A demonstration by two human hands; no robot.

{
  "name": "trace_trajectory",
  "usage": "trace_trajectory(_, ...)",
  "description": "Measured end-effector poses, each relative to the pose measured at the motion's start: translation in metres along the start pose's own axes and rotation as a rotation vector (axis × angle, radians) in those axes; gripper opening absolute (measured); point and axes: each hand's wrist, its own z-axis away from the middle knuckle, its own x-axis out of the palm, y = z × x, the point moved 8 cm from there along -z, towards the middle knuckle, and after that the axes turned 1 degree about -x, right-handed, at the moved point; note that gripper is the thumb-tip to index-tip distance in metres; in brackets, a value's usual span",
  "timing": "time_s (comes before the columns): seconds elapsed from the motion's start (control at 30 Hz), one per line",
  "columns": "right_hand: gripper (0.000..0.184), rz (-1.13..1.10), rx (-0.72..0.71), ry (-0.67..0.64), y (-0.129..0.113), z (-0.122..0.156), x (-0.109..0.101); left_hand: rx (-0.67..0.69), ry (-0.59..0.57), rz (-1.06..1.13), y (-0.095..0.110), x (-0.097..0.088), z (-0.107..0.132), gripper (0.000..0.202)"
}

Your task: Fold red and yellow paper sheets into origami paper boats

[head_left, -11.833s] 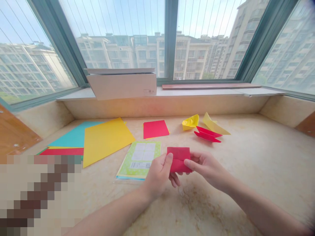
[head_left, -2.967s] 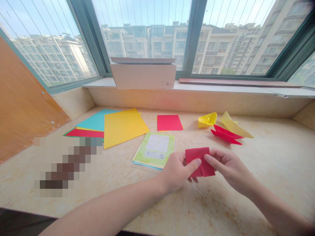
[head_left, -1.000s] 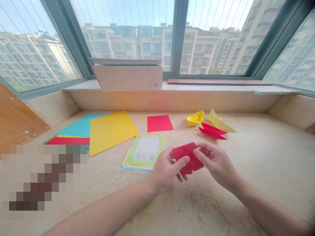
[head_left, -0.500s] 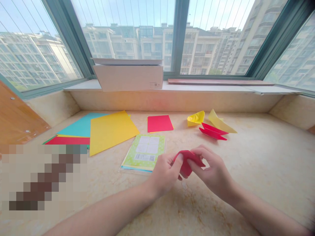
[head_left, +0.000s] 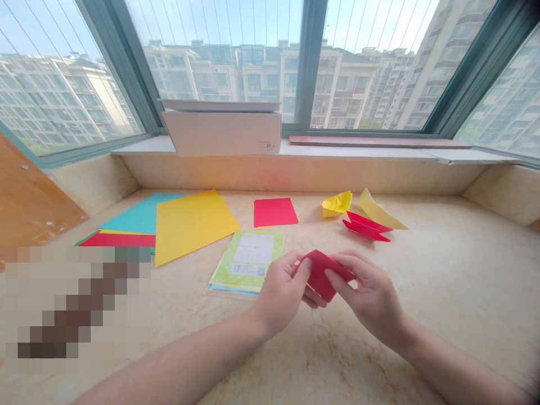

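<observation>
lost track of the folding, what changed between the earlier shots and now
The folded red paper piece, a flat rectangle earlier, is now pinched into a narrower, tilted shape between the left hand and right hand; both hands kept hold. The coloured paper sheets, small folded paper models and white cardboard box lie as before.

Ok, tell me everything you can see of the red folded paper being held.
The red folded paper is small, matte, plain red, creased into layers, one corner pointing up, tilted toward the camera. It is held above the marbled countertop, not resting on it. The left hand pinches its left edge; the right hand grips its right side, thumb on the front. The hands hide part of it.
</observation>
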Motion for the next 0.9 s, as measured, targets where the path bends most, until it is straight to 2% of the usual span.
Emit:
trace_trajectory(0.1,0.017,-0.031,0.012,0.009,0.001,0.000,0.000,0.018,0.001,0.015,0.002,0.001,0.001,0.049)
trace_trajectory(0.17,0.023,-0.029,-0.044,-0.007,-0.002,0.001,0.001,0.019,0.001,0.015,0.003,0.002,0.001,0.046)
trace_trajectory(0.3,0.043,-0.036,-0.147,-0.134,-0.004,0.006,0.011,0.011,0.032,0.020,0.002,-0.002,0.000,0.038)
trace_trajectory(0.4,0.053,-0.010,-0.151,-0.201,0.002,0.008,0.014,-0.004,0.042,0.085,-0.001,-0.005,-0.001,0.048)
trace_trajectory(0.5,0.057,0.030,-0.147,-0.244,0.001,0.005,0.010,0.014,-0.011,0.117,0.000,-0.002,-0.002,0.056)
trace_trajectory(0.63,0.058,-0.002,-0.047,-0.450,-0.004,0.003,0.014,0.081,-0.016,0.038,0.007,-0.002,-0.001,0.042)
trace_trajectory(0.67,0.054,-0.038,-0.019,-0.461,-0.005,0.002,0.015,0.100,-0.003,0.020,0.009,-0.003,-0.001,0.040)
trace_trajectory(0.8,0.037,-0.243,0.271,-0.284,0.019,0.000,0.011,0.172,-0.007,-0.061,0.013,-0.001,0.001,0.036)
trace_trajectory(0.9,0.025,-0.244,0.412,-0.254,0.034,0.003,0.014,0.189,-0.015,-0.156,0.012,-0.001,0.004,0.035)
